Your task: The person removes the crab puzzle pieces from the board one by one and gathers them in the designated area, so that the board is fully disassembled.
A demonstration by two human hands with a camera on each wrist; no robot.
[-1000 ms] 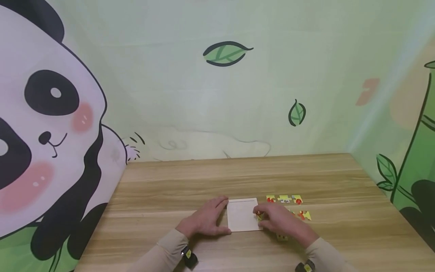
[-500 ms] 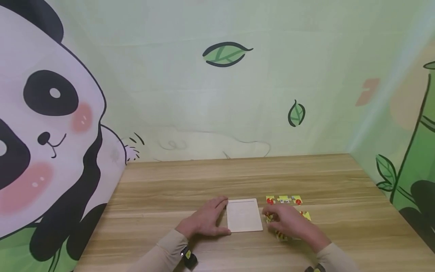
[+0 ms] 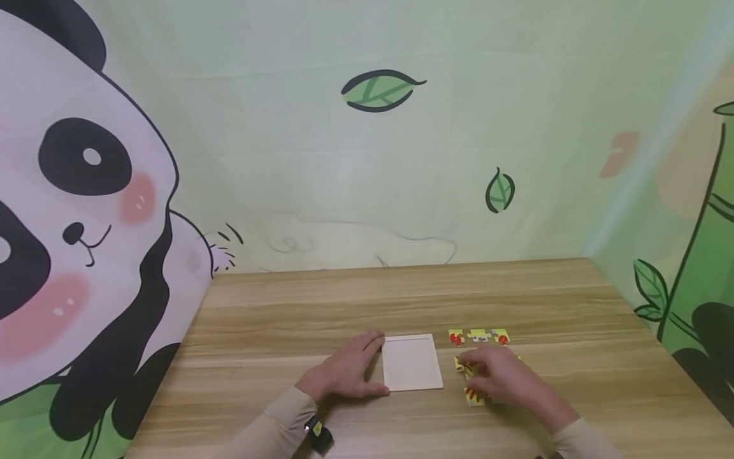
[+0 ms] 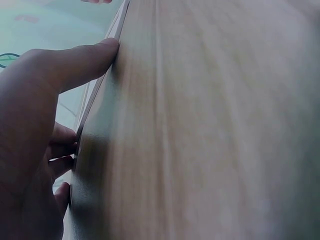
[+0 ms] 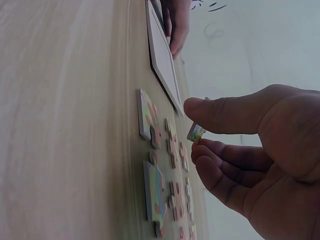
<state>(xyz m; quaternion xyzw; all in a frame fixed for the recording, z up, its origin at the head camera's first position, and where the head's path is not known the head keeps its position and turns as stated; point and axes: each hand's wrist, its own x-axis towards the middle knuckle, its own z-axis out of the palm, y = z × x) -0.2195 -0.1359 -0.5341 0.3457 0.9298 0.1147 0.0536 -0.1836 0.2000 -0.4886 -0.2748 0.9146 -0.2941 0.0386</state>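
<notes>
My left hand (image 3: 346, 368) rests at the left edge of a shallow whitish puzzle tray (image 3: 411, 363), thumb and fingers spread along its side. In the left wrist view the thumb (image 4: 85, 62) touches the tray's edge. Over the loose puzzle pieces right of the tray is my right hand (image 3: 504, 377). Between thumb and fingertips it pinches one jigsaw piece (image 5: 196, 132), raised above the others in the right wrist view. A red-and-yellow piece (image 3: 474, 396) lies just below that hand; the hand hides part of the group.
Beyond my right hand lies a row of yellow and red jigsaw pieces (image 3: 478, 335). More pieces (image 5: 155, 190) lie spread on the wooden table (image 3: 321, 306). Behind the table stands a pale green wall (image 3: 275, 127) with leaf drawings and a large panda.
My right hand has moved right, from the tray's right edge to over the loose pieces, uncovering the tray's right side. My left hand has stayed at the tray's left edge.
</notes>
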